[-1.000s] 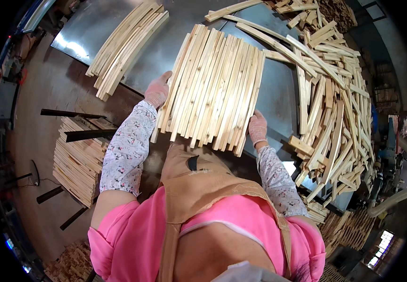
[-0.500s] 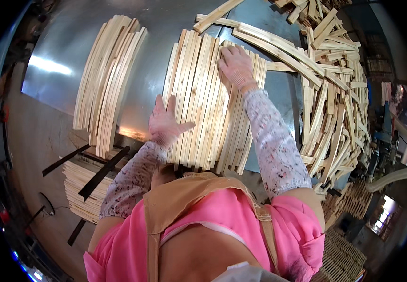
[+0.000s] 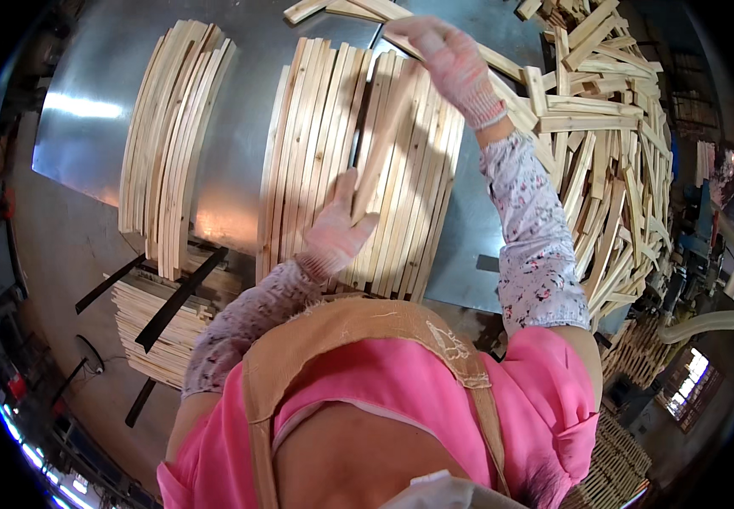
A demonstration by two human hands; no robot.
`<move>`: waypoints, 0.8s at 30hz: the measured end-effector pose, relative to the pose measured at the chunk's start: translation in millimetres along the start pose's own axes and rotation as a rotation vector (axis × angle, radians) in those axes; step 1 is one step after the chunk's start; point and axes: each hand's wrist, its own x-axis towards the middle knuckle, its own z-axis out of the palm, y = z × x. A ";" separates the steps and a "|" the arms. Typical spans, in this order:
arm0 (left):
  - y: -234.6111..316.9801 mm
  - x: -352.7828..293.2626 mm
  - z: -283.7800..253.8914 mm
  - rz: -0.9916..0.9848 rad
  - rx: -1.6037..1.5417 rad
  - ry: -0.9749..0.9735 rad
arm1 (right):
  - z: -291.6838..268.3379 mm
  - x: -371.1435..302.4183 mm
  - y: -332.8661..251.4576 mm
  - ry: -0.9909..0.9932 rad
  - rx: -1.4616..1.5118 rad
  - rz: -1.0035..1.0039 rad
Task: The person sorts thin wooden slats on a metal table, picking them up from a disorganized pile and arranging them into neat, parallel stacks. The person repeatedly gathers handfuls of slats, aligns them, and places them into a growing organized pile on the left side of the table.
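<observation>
Both my hands wear pale knit gloves. A row of wooden strips (image 3: 299,161) lies side by side on the metal table. One wooden strip (image 3: 386,140) sits slanted over that row, its broad face showing. Its near end rests between the thumb and fingers of my left hand (image 3: 340,231), which is closed on it. My right hand (image 3: 454,68) is above the strip's far end, fingers stretched toward the upper left; whether it touches the strip is unclear.
A narrower bundle of strips (image 3: 172,144) stands on the metal table (image 3: 244,110) at left. Loose strips form a heap (image 3: 609,178) at right, some reaching across the far side. Stacked strips (image 3: 159,331) and dark metal bars (image 3: 182,299) are below the table's left edge.
My right hand has risen off the row toward the far right. My left hand has moved right, onto the row. One strip now slants over the others, and the view has shifted slightly.
</observation>
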 end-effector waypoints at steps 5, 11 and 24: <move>45.8 25.2 -13.7 0.196 -0.661 -0.004 | -41.1 -21.8 138.1 -0.098 -0.795 0.236; 70.0 36.7 -69.8 0.131 -0.676 0.124 | -17.6 -32.9 145.4 -0.167 -1.006 0.097; 50.2 31.2 -76.9 -0.034 -0.667 0.320 | -41.3 8.2 118.7 -0.392 -1.018 0.042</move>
